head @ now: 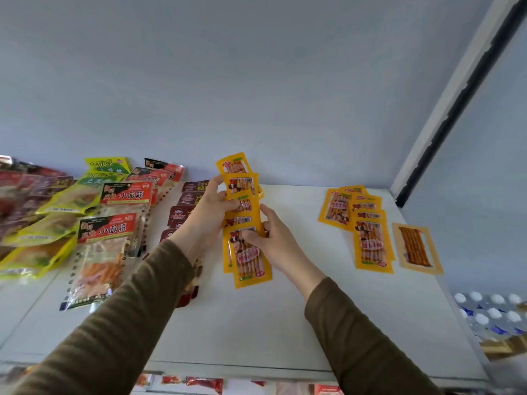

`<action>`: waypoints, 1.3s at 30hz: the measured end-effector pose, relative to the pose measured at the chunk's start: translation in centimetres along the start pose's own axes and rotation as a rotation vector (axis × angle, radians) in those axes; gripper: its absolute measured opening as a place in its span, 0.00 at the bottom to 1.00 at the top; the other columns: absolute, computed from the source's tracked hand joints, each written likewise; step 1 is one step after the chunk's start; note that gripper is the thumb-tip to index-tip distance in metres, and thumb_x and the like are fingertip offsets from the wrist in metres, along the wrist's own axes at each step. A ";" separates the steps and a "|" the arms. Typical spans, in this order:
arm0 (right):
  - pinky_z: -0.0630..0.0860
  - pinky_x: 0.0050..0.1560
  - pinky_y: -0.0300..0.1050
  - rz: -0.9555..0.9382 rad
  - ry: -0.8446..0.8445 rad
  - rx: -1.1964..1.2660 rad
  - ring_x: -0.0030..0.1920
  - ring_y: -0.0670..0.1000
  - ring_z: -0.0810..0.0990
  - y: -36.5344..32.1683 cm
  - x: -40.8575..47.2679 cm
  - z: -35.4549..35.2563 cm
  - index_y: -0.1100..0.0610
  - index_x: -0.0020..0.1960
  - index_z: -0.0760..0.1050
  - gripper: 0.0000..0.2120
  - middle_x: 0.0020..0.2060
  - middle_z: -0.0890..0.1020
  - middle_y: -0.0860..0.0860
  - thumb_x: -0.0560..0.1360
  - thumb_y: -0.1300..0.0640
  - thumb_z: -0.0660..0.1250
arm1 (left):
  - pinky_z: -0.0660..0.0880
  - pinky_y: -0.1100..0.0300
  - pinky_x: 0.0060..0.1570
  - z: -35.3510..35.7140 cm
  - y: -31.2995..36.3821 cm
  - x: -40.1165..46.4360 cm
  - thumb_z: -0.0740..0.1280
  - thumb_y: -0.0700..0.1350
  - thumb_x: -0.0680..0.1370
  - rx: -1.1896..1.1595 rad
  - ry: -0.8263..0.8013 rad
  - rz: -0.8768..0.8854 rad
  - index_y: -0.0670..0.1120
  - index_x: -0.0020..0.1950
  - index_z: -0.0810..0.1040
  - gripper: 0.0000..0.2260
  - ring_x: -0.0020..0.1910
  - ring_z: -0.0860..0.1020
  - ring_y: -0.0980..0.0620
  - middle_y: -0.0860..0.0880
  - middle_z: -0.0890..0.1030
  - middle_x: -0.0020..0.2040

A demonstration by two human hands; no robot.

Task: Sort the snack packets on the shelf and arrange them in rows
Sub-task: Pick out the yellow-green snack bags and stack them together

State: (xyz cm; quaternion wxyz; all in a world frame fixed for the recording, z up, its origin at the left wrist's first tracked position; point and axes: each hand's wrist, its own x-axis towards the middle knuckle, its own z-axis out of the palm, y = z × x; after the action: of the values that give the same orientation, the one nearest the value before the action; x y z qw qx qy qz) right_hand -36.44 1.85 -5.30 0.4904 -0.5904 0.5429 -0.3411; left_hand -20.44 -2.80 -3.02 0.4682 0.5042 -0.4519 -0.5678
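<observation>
Orange snack packets (244, 220), a fanned column of them, are held up over the white shelf (285, 323) between both hands. The left hand (209, 208) grips the column's left edge, thumb curled across the face of a middle packet and fingertips reaching up along the side of the upper ones. The right hand (269, 238) pinches the lowest packets from the right, thumb lying over the front of the bottom one and fingers curled behind. So the fan runs upward past the left hand's fingers and downward below the right hand's thumb, with both grips meeting near its middle. Both forearms wear brown sleeves (137, 303).

Right of the held fan, well apart from it, a group of matching orange packets (360, 223) lies flat on the shelf in overlapping rows, and just beside that group, farther right, lies a single paler packet (416, 248) with a clear window. Left of the held fan, partly hidden behind the left arm, is a column of dark maroon packets (182, 208). Farther left lie red-and-black labelled packets (114, 226), then yellow-green packets (68, 199) and, at the far left edge, reddish ones that are too blurred to read. Down past the shelf's right end, bottle caps (493, 312) show.
</observation>
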 end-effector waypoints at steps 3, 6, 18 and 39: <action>0.78 0.63 0.55 0.013 0.031 -0.098 0.59 0.52 0.81 0.3 0.1 0.0 0.47 0.81 0.52 0.40 0.62 0.79 0.50 0.77 0.48 0.72 | 0.81 0.38 0.56 0.1 -0.3 0.8 0.64 0.30 0.81 0.046 0.048 -0.030 0.51 0.76 0.64 0.27 0.56 0.85 0.39 0.40 0.84 0.60; 0.76 0.65 0.55 0.022 0.097 -0.147 0.64 0.52 0.79 0.9 0.1 -0.1 0.48 0.82 0.51 0.41 0.69 0.74 0.50 0.77 0.50 0.72 | 0.84 0.44 0.49 0.0 -0.8 1.5 0.65 0.31 0.81 0.108 0.084 -0.086 0.52 0.75 0.65 0.27 0.50 0.87 0.44 0.44 0.86 0.56; 0.75 0.61 0.49 -0.217 0.323 -0.647 0.63 0.52 0.75 1.4 -1.1 1.5 0.49 0.73 0.64 0.24 0.68 0.70 0.47 0.80 0.48 0.64 | 0.79 0.57 0.42 0.7 -0.2 2.6 0.68 0.39 0.81 0.775 0.075 -0.098 0.46 0.78 0.58 0.29 0.54 0.81 0.47 0.42 0.79 0.62; 0.77 0.46 0.51 -0.161 0.196 -0.806 0.51 0.58 0.81 0.3 -1.5 2.7 0.51 0.67 0.67 0.22 0.55 0.74 0.51 0.79 0.39 0.61 | 0.74 0.47 0.67 -1.2 0.3 1.9 0.72 0.55 0.79 1.328 -0.221 0.103 0.57 0.83 0.49 0.41 0.68 0.76 0.43 0.43 0.72 0.76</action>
State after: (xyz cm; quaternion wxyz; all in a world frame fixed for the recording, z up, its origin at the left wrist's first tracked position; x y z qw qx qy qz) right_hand -34.26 3.87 -6.19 0.1381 -0.7401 0.6292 -0.1932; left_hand -19.33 -4.81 -3.10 0.0362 0.6018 -0.7737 -0.1947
